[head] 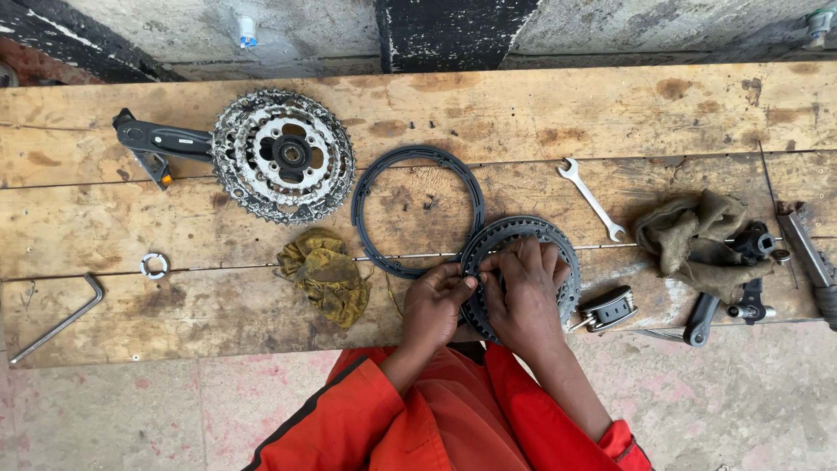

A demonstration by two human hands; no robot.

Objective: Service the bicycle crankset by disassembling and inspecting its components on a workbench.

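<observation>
The orange sleeves (pixel 418 419) lie nearest, leading up to both hands; the fingers (pixel 510 262) of the right hand (pixel 523 301) curl down over a toothed chainring (pixel 565 253) lying flat at the bench's near edge, and the left hand (pixel 434 303) pinches the same ring's rim between thumb and fingertips; just beside it, touching, lies a black plastic chain guard ring (pixel 417 212); a yellowed rag (pixel 324 272) sits left of the hands; farther back rests a triple crankset (pixel 281 155) with its black crank arm (pixel 161 139); an open-ended spanner (pixel 591 197), a folding multi-tool (pixel 610 309) and a brown cloth (pixel 689 235) lie to the right; a hex key (pixel 57 318) lies at the far left of the wooden bench (pixel 567 105)
</observation>
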